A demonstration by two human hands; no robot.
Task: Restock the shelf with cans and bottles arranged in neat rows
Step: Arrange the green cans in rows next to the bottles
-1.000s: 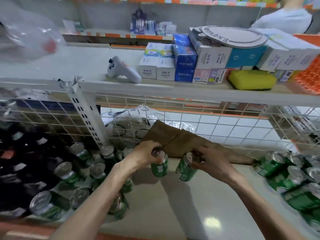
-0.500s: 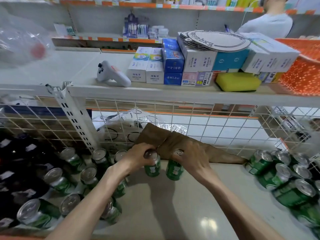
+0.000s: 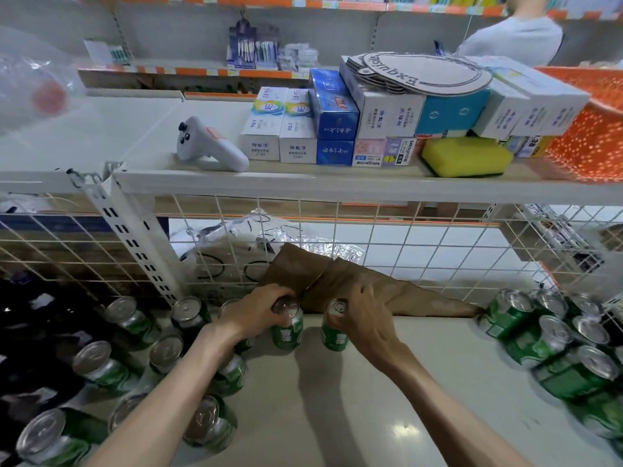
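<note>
I stand at a pale, glossy shelf (image 3: 371, 399) backed by white wire mesh (image 3: 404, 237), with brown paper (image 3: 354, 284) slumped against it. My left hand (image 3: 259, 310) curls over the left can (image 3: 286, 332), and my right hand (image 3: 365, 318) grips the right can (image 3: 333, 335). Both cans are green and stand upright near the back, just beside each other. Above, an upside-down cardboard sign (image 3: 424, 74) reads "Exquisit", its end hidden. The can labels are too blurred to read.

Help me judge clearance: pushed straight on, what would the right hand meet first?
Likely the crumpled brown paper sheet behind the right hand and green can, before the white wire grid; depth unclear.
</note>
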